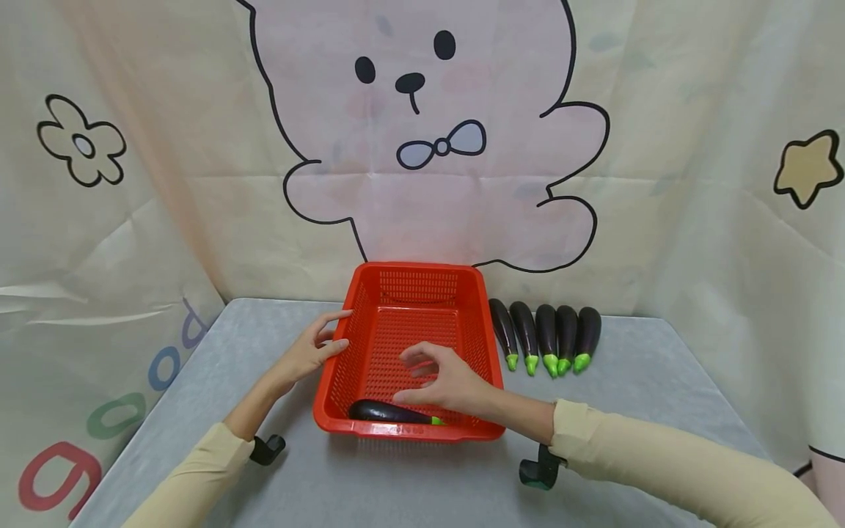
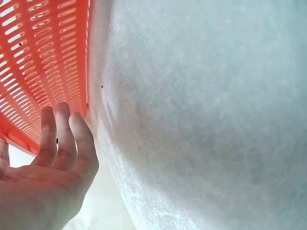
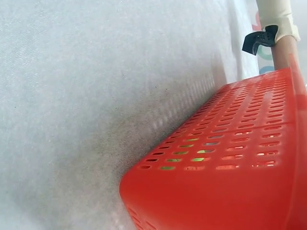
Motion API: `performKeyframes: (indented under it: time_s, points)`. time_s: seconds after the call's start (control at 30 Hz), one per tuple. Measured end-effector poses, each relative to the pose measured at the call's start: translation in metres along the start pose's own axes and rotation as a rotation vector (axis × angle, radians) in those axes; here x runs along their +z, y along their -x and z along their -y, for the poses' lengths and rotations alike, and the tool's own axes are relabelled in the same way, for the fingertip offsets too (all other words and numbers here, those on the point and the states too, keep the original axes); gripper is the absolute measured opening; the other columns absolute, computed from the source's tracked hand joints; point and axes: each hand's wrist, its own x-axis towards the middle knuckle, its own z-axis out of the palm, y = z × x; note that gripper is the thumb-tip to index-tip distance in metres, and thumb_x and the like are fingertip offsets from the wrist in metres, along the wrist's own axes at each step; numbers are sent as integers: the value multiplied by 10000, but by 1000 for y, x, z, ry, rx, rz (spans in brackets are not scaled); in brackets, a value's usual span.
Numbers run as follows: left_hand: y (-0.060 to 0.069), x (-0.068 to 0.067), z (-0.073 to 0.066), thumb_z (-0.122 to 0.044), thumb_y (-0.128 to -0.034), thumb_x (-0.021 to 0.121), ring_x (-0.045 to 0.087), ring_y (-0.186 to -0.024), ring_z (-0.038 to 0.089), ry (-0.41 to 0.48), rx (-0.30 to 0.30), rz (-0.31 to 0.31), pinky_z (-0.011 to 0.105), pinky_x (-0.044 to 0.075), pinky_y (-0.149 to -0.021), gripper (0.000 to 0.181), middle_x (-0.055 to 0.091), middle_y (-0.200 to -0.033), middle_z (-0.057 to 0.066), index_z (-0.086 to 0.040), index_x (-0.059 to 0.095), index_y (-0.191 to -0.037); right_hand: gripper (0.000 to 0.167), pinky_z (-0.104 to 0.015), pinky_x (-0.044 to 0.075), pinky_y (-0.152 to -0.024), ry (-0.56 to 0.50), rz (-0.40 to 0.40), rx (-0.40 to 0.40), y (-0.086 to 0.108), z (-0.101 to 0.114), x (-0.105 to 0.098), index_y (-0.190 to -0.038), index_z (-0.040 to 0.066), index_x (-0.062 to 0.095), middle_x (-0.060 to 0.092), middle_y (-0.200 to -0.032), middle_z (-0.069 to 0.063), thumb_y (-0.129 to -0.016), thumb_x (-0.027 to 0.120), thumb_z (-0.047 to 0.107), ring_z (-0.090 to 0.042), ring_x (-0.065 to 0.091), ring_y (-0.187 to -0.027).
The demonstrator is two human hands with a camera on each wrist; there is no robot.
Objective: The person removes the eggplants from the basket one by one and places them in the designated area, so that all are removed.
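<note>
A red plastic basket (image 1: 485, 330) with slotted walls stands on the table. One dark purple eggplant (image 1: 389, 412) lies inside along its near wall, green stem end to the right. My left hand (image 1: 310, 348) rests at the basket's left rim with thumb and index finger. In the left wrist view, three other fingers (image 2: 62, 139) stand beside the slotted outer wall. My right hand (image 1: 449, 381) hovers over the basket, just above the eggplant, with a gap between thumb and bent fingers and nothing held. The right wrist view hides this hand; green shows through the wall.
Several eggplants (image 1: 546, 334) lie in a row right of the basket, green stem ends toward me. A grey cloth covers the table (image 1: 627, 411). Behind it hangs a printed curtain (image 1: 422, 205). Each wrist wears a black device (image 1: 540, 469).
</note>
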Motion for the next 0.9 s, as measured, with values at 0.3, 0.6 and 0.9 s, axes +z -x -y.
performKeyframes:
  time_s: [0.3, 0.6, 0.9]
  points:
    - [0, 0, 0, -174, -1025, 620, 639, -1027, 359, 2, 0, -4, 435, 576, -827, 580, 538, -1302, 277, -175, 381, -1553, 574, -376, 544, -904, -8, 45, 37, -4, 1, 7, -1318, 88, 591, 606, -1295, -77, -833, 850, 252, -351, 606, -1157]
    - [0, 1, -1, -189, -1020, 632, 630, -1042, 363, -4, -13, -4, 450, 567, -843, 588, 537, -1310, 271, -186, 381, -1552, 586, -363, 546, -897, 18, 77, 55, -9, -6, 13, -1302, 93, 595, 604, -1302, -128, -815, 862, 280, -348, 610, -1154]
    - [0, 2, 0, -182, -1013, 640, 644, -1034, 360, -12, 0, -8, 451, 576, -832, 598, 544, -1308, 273, -184, 383, -1552, 619, -364, 541, -898, 41, 108, 83, -16, -11, 18, -1313, 50, 583, 604, -1294, -148, -806, 871, 260, -336, 610, -1129]
